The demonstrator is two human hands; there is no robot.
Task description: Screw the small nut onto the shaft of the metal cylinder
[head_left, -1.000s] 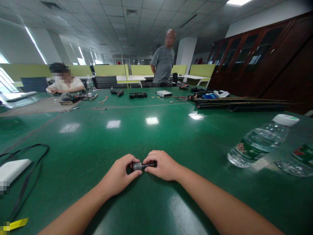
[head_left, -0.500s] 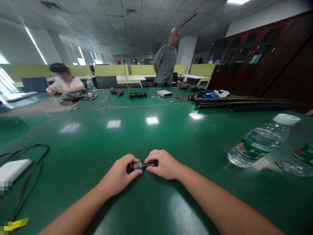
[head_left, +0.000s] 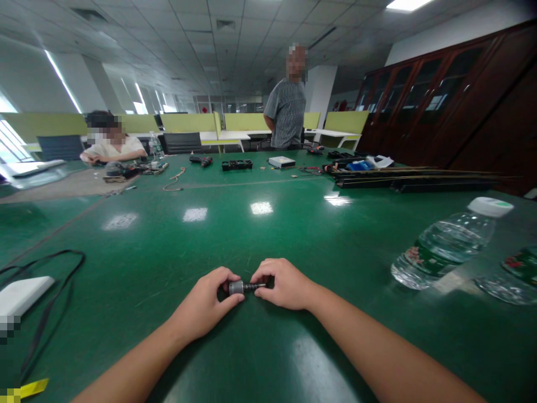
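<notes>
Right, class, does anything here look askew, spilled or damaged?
Nothing plainly wrong. The clear plastic bottle with a white cap seems to lean, probably from lens stretch; no spill shows on the glossy green table.

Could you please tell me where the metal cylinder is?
The metal cylinder is low in the head view, just left of centre, held by the left hand, beside the right hand.

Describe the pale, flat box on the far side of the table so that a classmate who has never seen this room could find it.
Look across the green table to its far edge, below the standing person in grey. The flat box lies between a black part and some thin wires; unlike them, it is pale and slab-shaped.
</notes>
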